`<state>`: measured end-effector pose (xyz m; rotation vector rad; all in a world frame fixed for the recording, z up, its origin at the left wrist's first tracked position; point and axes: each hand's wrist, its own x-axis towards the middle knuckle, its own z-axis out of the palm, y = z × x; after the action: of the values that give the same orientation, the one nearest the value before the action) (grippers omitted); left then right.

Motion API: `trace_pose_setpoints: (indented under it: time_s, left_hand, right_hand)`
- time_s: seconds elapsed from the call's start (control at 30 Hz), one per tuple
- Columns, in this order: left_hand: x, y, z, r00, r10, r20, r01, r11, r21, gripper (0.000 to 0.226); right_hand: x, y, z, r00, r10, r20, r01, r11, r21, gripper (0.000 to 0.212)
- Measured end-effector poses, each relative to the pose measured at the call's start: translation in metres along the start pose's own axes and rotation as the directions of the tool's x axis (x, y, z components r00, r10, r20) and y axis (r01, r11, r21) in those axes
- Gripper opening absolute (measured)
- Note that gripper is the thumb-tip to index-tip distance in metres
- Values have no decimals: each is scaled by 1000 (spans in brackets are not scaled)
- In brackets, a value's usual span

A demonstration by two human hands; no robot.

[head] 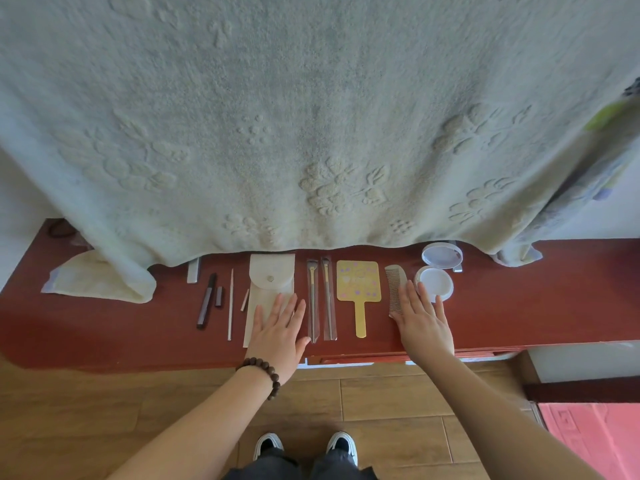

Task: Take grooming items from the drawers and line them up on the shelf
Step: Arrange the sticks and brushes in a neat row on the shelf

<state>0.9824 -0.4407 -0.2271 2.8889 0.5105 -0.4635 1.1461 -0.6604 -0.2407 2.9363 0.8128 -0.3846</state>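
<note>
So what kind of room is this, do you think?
Probably a bedroom or dressing corner at home: a red wooden shelf holding a comb and hand mirror, below a hanging towel, over wood-look flooring.

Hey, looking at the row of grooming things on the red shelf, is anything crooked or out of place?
Mostly tidy. The round compact lies open, its lid partly under the hanging towel. A small stick left of the pouch sits slanted, unlike its neighbours.

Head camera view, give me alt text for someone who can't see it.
A person's left hand and right hand lie flat and open on a red shelf, beside a row of a pouch, wrapped brushes, a yellow hand mirror and a comb.
</note>
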Motion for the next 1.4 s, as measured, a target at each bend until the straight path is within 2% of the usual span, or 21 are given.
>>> trace_pose_setpoints:
  time_s: [0.17,0.23,0.27,0.33,0.4,0.43,0.57,0.83,1.07,1.17,1.2,1.27,1.33,1.4]
  left_hand:
    - [-1,0,1,1000,-16,-1,16,1000,-11,64]
    - [-1,0,1,1000,-19,-14,19,999,-33,64]
    - [-1,0,1,1000,-22,-17,22,999,-37,64]
    - [0,0,0,999,-32,-19,31,999,-43,64]
    - [0,1,-2,999,-34,-14,34,999,-37,64]
    - [-1,1,-2,999,-35,-7,35,999,-25,63]
    - [0,3,-4,999,-40,-2,40,999,-12,63]
    - [1,4,-3,999,-43,-12,43,999,-24,64]
    - [0,3,-3,998,-57,-3,57,998,-4,65]
    - [-2,3,-5,998,-61,-21,61,998,-13,65]
    - [-3,2,-5,997,-66,-32,66,998,-21,65]
    - [-4,-1,-6,995,-78,-57,76,997,-28,66]
    - [-6,-7,-4,994,-84,-68,83,996,-23,67]
    - [-9,-14,-1,992,-88,-89,86,996,-29,68]
  right_hand:
    - [1,7,0,999,-41,8,42,998,-37,61]
    - [1,8,0,999,-36,-31,37,999,18,61]
    - [1,8,-1,997,7,-75,1,995,96,61]
    - [2,13,-4,968,203,-147,-147,935,323,64]
    - [5,24,-5,912,389,-130,-270,809,523,69]
    - [7,30,-5,898,426,-107,-299,772,561,73]
    - [19,42,-5,912,400,-94,-286,782,554,85]
    - [26,53,-2,935,350,-62,-266,804,532,73]
    - [28,62,-4,956,293,-24,-247,844,477,74]
    - [17,43,-14,929,351,-116,-245,819,519,81]
    - [13,29,-18,928,328,-175,-197,833,518,82]
    - [1,-12,-25,960,141,-242,-20,898,440,77]
    - [-12,-60,-25,972,-141,-188,199,919,341,71]
    - [-21,-100,-18,943,-323,-86,334,911,242,66]
